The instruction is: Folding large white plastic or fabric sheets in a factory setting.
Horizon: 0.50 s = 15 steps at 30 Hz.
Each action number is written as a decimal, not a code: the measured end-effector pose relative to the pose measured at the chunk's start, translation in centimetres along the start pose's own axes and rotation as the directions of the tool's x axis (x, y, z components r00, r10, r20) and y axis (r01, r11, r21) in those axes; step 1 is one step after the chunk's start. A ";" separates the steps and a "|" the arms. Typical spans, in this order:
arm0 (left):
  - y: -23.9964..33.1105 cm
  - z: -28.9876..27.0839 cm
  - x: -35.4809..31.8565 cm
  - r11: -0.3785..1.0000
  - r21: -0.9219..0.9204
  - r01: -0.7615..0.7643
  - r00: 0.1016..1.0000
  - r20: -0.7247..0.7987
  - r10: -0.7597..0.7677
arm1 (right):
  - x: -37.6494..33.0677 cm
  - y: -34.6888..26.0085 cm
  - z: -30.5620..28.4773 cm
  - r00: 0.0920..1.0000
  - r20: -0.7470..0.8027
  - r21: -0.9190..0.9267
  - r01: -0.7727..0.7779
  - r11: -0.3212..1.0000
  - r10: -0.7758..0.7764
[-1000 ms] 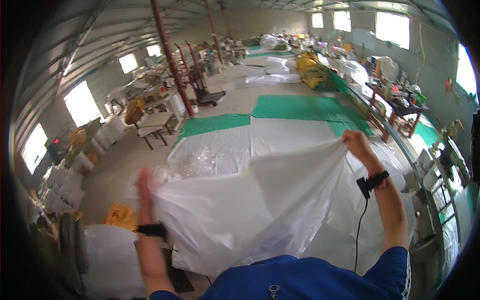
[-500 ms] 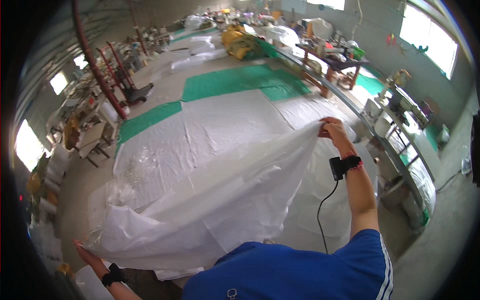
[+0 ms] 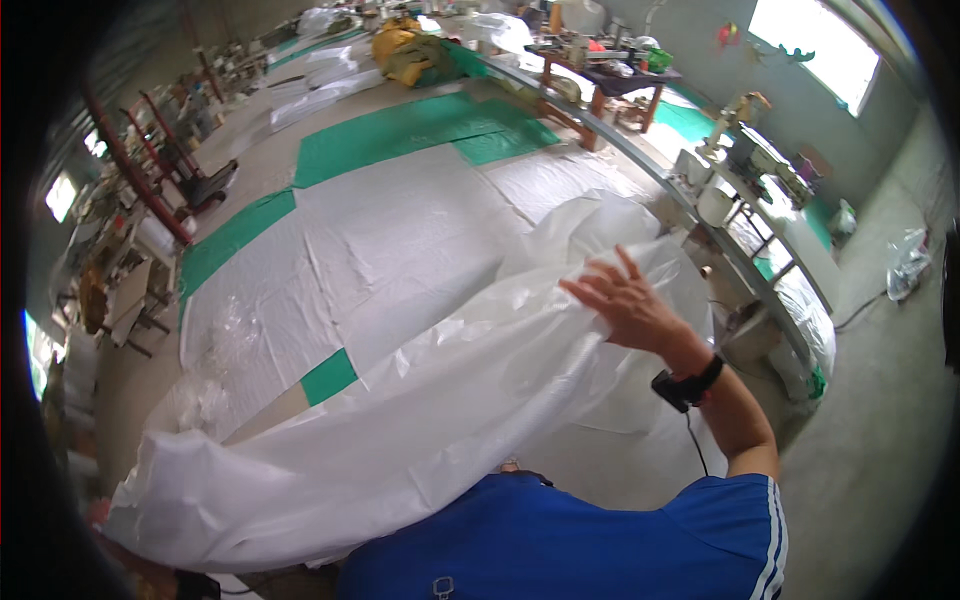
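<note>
A large, translucent white plastic sheet (image 3: 400,420) billows across the space in front of me, creased and slanting from lower left to upper right. My right hand (image 3: 632,308) is over its right part, palm down, with the fingers spread; the thumb side is partly hidden against the plastic. At the far lower left, my left hand (image 3: 100,515) is at the sheet's left end, blurred and in shadow. It appears closed on the edge there, though the individual fingers do not show. A black band with a small device (image 3: 688,384) circles my right wrist, and a cable hangs from it.
White sheeting (image 3: 380,235) and green sheeting (image 3: 390,130) cover the floor ahead. A long metal rail (image 3: 640,150) runs along the right, beside a sewing machine (image 3: 765,160) and a wooden table (image 3: 605,75). A red-framed hand truck (image 3: 175,150) stands at the left.
My right hand has come nearer and lower, and its pinch on the sheet has opened into spread fingers. My left hand has moved lower left. The sheet has billowed, and the view has turned rightward.
</note>
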<state>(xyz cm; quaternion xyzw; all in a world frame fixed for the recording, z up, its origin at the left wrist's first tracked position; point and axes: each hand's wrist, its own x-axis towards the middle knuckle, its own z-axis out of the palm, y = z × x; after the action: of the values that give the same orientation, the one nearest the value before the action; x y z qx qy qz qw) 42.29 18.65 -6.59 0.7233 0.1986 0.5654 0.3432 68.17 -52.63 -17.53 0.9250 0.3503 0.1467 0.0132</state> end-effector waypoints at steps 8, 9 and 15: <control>-6.9 2.1 -3.2 0.981 -0.179 0.073 0.997 0.018 -0.070 | 6.5 -1.8 7.5 0.955 -0.293 0.083 0.066 0.994 -0.039; -6.6 -0.1 -3.5 0.892 -0.399 0.212 0.977 0.060 -0.205 | 8.0 -1.9 3.8 0.900 -0.434 -0.037 0.026 0.999 -0.039; -9.5 -1.5 -11.6 0.665 -0.569 0.483 0.820 0.027 -0.572 | 8.1 1.7 9.6 0.976 -0.121 0.245 -0.146 0.958 0.180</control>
<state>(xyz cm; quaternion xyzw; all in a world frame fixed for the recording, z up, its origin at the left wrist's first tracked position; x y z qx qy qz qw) 38.54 17.74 -21.18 0.4572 0.2539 0.5277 0.6693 77.73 -47.82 -24.41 0.9330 0.2875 0.1701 -0.1335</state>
